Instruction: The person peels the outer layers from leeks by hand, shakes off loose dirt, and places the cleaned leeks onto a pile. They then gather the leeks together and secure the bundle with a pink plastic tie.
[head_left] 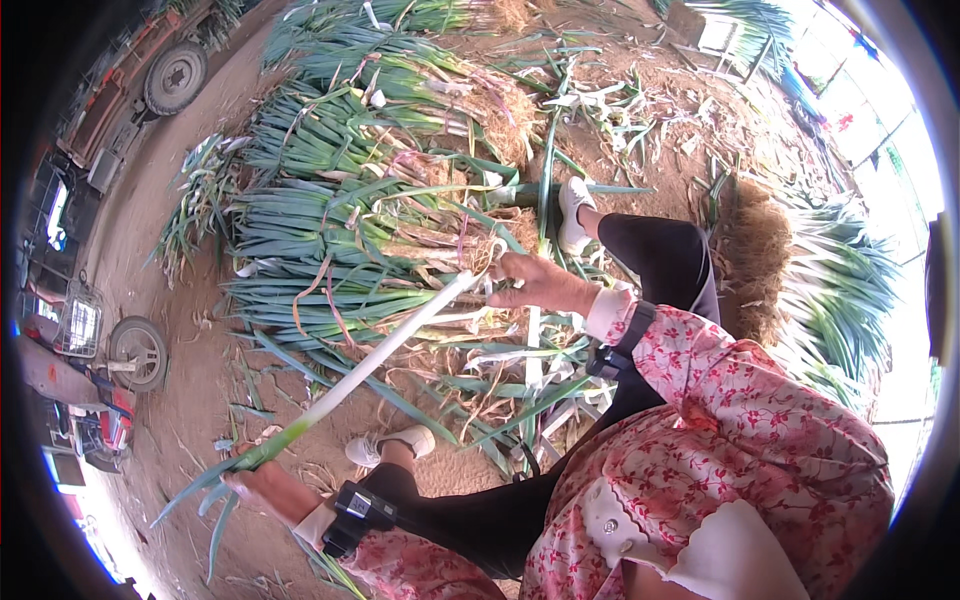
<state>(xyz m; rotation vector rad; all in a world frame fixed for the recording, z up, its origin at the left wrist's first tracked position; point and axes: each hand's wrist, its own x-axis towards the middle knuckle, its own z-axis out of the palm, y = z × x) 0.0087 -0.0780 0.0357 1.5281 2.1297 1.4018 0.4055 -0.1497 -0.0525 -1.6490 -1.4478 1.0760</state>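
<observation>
One long green onion (385, 350) stretches slantwise between my two hands, its white stalk bare and smooth. My left hand (275, 492) is closed round its green end, where the leaves fan out past the fingers. At the other end, the fingers of my right hand (545, 284) are closed by the pale roots (487, 257). Just beyond the stalk lies a heap of bundled green onions (310, 225), tied with pinkish bands, their leaves to the left and roots to the right.
Another stack of green onions (835, 275) lies at the right, roots facing me. Stripped leaves and dry peelings (600, 110) litter the ground around my white shoes (573, 215). A wheeled vehicle (175, 77) stands far left, with a cart or bike wheel (138, 354) below it.
</observation>
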